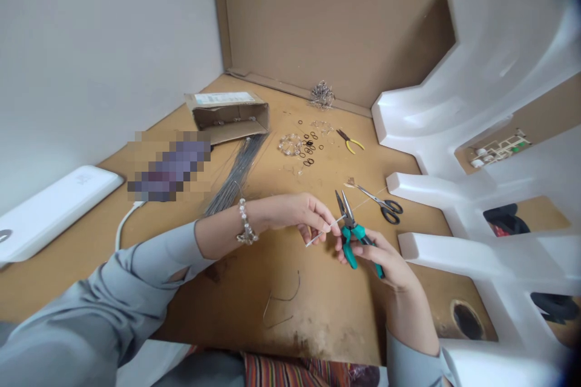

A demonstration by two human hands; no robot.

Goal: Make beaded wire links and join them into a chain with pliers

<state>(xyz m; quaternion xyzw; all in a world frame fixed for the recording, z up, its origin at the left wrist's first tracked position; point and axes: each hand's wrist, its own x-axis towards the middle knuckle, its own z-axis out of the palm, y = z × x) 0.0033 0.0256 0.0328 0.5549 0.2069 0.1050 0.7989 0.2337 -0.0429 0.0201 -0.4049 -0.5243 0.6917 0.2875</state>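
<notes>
Between the fingertips of my left hand (314, 215) is pinched a thin straight piece of wire (312, 242), slanting up toward the pliers. A beaded bracelet circles the left wrist. My right hand (385, 258) is closed round needle-nose pliers (352, 234) with green and black handles. Their jaws point up and stand slightly apart, beside the wire; whether they touch it I cannot tell. Scissors with black handles (390, 211) lie just beyond the right hand. Nearer me on the table is a thin bent wire (285, 299).
A bundle of grey wires (238, 172) lies by an open cardboard box (231, 130). Further back are a clear-bead bracelet (289, 145), several dark rings (309, 162), yellow-handled pliers (353, 144) and a wire tangle (322, 95). White moulded foam (422, 124) borders the right; a white power bank (59, 208) lies left.
</notes>
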